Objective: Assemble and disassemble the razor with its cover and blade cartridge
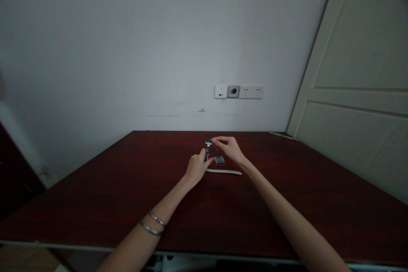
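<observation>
My left hand (pixel 196 168) is closed around the dark handle of a razor (pixel 207 149), holding it upright over the dark red table (pixel 127 187). My right hand (pixel 228 148) pinches the razor's head at the top with fingertips together. A small clear blade cartridge case (pixel 219 160) lies on the table just below my right hand. A thin white strip (pixel 225 172) lies flat in front of both hands. Two silver bangles sit on my left wrist.
The table stands against a white wall with a row of sockets (pixel 239 92) above its far edge. A pale panelled door (pixel 360 93) closes the right side. Dark furniture (pixel 12 178) stands at the left.
</observation>
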### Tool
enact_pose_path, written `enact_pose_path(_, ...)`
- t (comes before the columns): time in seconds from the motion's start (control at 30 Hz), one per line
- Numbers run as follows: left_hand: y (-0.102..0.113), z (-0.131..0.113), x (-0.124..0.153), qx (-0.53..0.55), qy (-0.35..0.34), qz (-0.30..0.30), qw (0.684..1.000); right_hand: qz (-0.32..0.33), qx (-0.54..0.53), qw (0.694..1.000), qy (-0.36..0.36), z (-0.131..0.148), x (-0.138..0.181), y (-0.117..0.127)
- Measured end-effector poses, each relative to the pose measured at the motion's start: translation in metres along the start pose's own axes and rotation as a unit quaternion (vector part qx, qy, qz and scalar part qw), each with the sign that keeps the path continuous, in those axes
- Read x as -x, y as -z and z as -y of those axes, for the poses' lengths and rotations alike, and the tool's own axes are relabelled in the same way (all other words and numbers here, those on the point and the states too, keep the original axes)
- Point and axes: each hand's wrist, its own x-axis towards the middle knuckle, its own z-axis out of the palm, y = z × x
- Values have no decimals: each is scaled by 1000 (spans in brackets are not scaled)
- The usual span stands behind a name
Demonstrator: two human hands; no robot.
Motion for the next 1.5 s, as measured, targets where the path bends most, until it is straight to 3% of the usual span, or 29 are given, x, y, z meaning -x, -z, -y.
enact_pose_path(0.47, 1, -2, 0, 25, -19, -7, 999, -1, 18, 1000, 18, -2, 0, 0)
enact_pose_path(0.97, 3, -11, 1, -83, 36, 18, 996, 15, 88, 992, 95, -1, 2, 0)
enact_pose_path(1.5, 1, -5, 0, -111, 34, 10, 993, 12, 111, 983, 145, 4, 7, -4)
